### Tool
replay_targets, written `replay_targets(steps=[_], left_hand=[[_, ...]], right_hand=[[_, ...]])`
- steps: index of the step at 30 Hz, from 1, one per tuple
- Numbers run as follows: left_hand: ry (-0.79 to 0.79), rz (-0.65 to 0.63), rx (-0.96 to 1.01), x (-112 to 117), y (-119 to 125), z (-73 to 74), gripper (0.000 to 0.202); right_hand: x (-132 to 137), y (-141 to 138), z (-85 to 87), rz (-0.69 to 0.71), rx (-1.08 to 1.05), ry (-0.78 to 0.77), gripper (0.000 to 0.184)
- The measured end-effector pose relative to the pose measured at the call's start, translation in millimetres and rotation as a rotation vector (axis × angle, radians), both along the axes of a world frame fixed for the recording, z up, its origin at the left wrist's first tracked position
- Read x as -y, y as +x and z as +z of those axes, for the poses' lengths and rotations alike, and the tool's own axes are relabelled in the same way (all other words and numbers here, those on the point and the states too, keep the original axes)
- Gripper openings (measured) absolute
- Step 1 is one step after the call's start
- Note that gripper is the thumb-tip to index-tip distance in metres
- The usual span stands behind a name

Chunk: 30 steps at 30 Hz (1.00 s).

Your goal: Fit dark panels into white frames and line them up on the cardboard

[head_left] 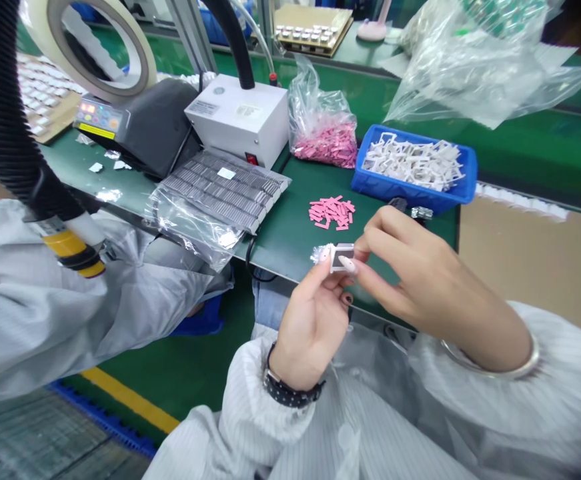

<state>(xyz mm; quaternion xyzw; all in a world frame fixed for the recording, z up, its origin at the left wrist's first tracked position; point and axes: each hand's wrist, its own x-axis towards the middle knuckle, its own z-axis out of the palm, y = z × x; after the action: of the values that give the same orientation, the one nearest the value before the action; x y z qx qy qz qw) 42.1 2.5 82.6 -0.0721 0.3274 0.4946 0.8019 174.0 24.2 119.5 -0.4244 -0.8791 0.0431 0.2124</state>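
Both of my hands meet over the front edge of the green bench. Between thumb and fingers, my left hand (313, 320) grips a small white plastic frame (333, 261) with a dark grey rectangular panel (344, 256) in it. My right hand (410, 267) pinches the right side of the same piece, its thumb lying on the panel. Whether the right fingers also hold something smaller is hidden. A small crumpled clear scrap (319, 254) lies just left of the frame. Beyond the hands, a loose pile of pink strips (331, 213) rests on the bench.
A blue bin (410, 193) of white plastic frames and a clear bag (323, 127) of pink strips stand behind. Left are a tray of grey strips (220, 187), a white box machine (243, 117) and a tape roll (93, 47). A neighbour's sleeve (70, 300) and a black hose (0, 100) border the left.
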Motion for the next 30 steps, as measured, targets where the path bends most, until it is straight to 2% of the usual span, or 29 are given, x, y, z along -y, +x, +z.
replay_targets(steps=[6, 13, 18, 30], left_hand=[[-0.009, -0.006, -0.022, 0.1, 0.0, -3.4, 0.015], [0.005, -0.029, -0.029, 1.6, 5.2, -3.6, 0.017], [0.014, -0.046, -0.032, 3.5, 7.6, -5.0, 0.014], [0.048, -0.042, -0.054, 4.5, 7.6, -6.0, 0.014]], right_hand=[[-0.1, 5.8, 4.2, 0.065, -0.041, -0.071, 0.014], [1.6, 10.1, 2.8, 0.064, -0.032, -0.135, 0.014], [1.5, 8.6, 2.1, 0.019, -0.023, -0.087, 0.015], [0.7, 9.7, 3.1, 0.031, 0.019, -0.049, 0.015]])
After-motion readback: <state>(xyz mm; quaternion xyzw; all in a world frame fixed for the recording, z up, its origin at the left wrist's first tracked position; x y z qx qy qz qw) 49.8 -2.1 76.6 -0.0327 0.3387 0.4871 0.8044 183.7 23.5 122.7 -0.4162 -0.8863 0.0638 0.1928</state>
